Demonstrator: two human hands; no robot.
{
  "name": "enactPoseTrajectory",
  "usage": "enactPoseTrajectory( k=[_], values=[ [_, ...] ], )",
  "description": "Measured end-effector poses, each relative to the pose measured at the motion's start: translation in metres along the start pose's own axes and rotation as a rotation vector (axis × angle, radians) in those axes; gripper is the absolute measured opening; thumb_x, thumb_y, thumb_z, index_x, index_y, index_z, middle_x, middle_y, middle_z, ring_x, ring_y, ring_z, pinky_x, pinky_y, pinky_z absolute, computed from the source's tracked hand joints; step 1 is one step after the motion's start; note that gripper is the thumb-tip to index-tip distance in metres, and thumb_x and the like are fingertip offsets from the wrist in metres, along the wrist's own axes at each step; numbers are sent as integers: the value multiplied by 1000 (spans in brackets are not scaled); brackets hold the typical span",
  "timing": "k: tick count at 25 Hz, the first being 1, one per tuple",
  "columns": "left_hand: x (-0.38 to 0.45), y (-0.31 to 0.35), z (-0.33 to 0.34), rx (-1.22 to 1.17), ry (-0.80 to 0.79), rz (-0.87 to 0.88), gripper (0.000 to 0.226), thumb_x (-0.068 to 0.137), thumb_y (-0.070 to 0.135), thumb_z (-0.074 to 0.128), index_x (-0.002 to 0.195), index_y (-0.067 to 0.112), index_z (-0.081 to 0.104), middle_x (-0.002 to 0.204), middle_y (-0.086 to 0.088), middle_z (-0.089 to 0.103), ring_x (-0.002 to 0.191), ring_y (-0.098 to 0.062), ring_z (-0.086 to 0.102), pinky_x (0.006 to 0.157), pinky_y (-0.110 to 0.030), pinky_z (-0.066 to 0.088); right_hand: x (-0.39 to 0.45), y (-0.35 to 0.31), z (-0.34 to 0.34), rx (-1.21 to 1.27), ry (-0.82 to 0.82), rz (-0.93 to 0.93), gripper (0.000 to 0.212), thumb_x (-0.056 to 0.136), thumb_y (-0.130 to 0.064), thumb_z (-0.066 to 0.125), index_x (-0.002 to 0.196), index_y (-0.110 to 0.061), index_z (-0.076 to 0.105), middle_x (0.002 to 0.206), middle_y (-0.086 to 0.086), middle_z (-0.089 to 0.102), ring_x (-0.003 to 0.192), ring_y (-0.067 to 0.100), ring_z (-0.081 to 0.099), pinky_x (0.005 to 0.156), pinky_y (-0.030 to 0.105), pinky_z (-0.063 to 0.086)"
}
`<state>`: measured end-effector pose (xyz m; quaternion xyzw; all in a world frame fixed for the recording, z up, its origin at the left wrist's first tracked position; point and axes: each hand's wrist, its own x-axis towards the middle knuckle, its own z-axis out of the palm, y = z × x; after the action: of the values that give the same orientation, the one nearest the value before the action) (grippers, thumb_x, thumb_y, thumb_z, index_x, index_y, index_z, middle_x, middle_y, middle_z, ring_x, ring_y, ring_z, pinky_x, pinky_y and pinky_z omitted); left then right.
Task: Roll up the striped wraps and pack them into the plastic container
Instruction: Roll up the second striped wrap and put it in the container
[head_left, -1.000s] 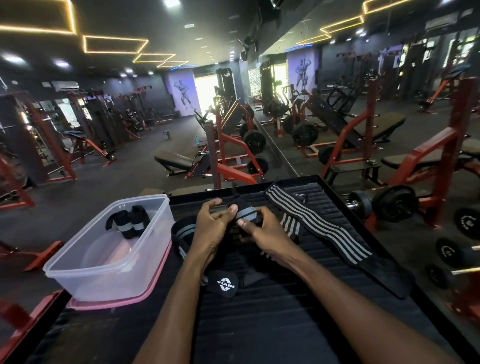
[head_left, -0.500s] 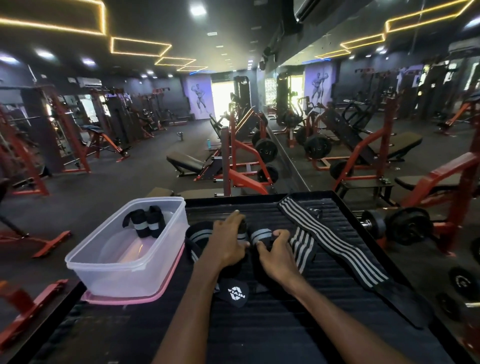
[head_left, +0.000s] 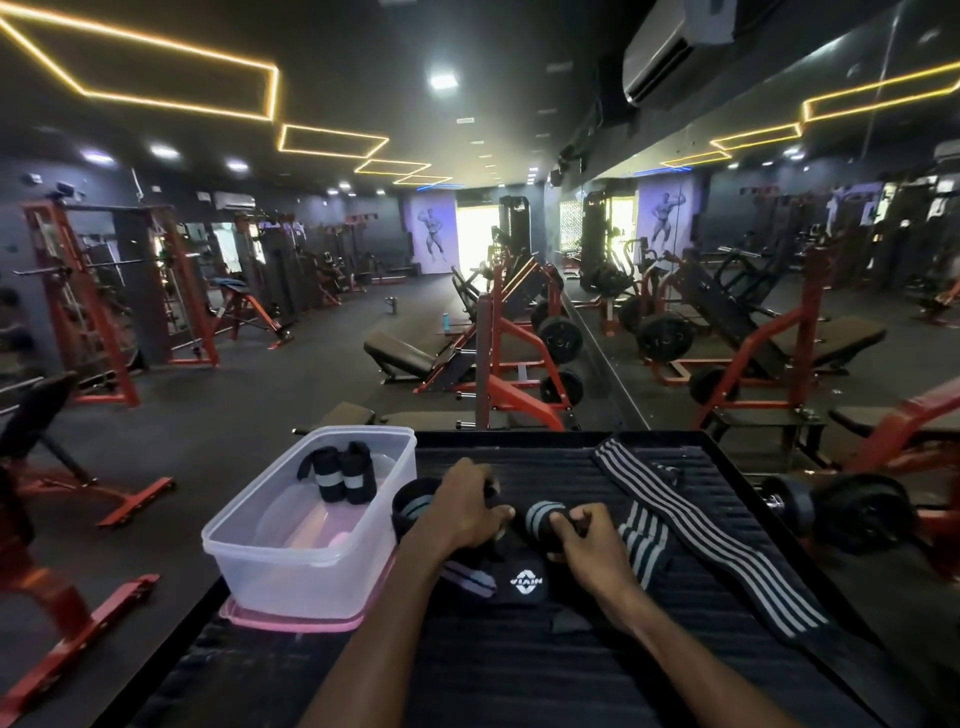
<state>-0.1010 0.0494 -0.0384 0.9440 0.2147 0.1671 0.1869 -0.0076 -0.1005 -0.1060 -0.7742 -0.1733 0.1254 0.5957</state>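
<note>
On a black ribbed platform (head_left: 519, 670), my left hand (head_left: 464, 506) and my right hand (head_left: 589, 540) both grip a black striped wrap (head_left: 540, 517) that is partly rolled into a tight coil between them. Its loose end, with a white logo tab (head_left: 525, 582), trails toward me. A second rolled wrap (head_left: 413, 506) lies just left of my left hand. The clear plastic container (head_left: 306, 561) stands at the left on a pink lid, with two rolled wraps (head_left: 340, 472) upright inside. A long unrolled striped wrap (head_left: 711, 535) lies flat to the right.
The platform has a raised black rim (head_left: 737, 467). A dumbbell (head_left: 841, 512) sits just beyond its right edge. Red and black gym machines, benches and weight plates fill the floor behind, with a mirror wall on the right.
The view has tilted up. Both hands have dropped onto the platform with the wrap, and the coil between them has grown tighter.
</note>
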Motion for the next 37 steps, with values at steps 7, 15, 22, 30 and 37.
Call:
enactPoseTrajectory(
  k=[7,15,22,30,37],
  values=[
    [-12,3,-31,-229,28,-13,15,84,22,76,73,23,67,80,4,68,61,-8,63,63,-30,59,-24,-21,-1,-689,12,-302,39,94,-29,58,130,-15,48,139,7,47,123,32,53,101,41,43],
    [-23,11,-39,-282,174,-20,14,90,27,70,82,15,74,72,13,61,60,3,57,54,-7,38,-71,-47,6,-404,-439,-276,18,82,-22,78,78,-26,61,74,-8,69,59,1,64,59,26,53],
    [-30,1,-50,-601,121,-89,15,80,23,81,92,19,73,95,-2,75,90,-17,71,85,-29,55,-83,-75,-22,-546,-148,-299,25,72,-24,87,86,-26,67,84,-9,72,79,8,68,74,31,56],
    [-37,-16,-77,-390,247,-14,21,81,39,78,91,20,79,86,6,73,80,-7,64,69,-19,46,-157,-110,-58,-749,-846,-425,10,81,-35,81,76,-38,73,70,-18,66,67,-4,58,65,16,44],
    [-39,-25,-56,-761,104,-50,33,88,39,71,92,7,77,93,-7,77,86,-14,69,80,-31,53,-95,-109,-28,-93,-116,-480,17,92,-17,70,75,-17,72,67,-2,68,59,7,61,60,26,46]
  ],
)
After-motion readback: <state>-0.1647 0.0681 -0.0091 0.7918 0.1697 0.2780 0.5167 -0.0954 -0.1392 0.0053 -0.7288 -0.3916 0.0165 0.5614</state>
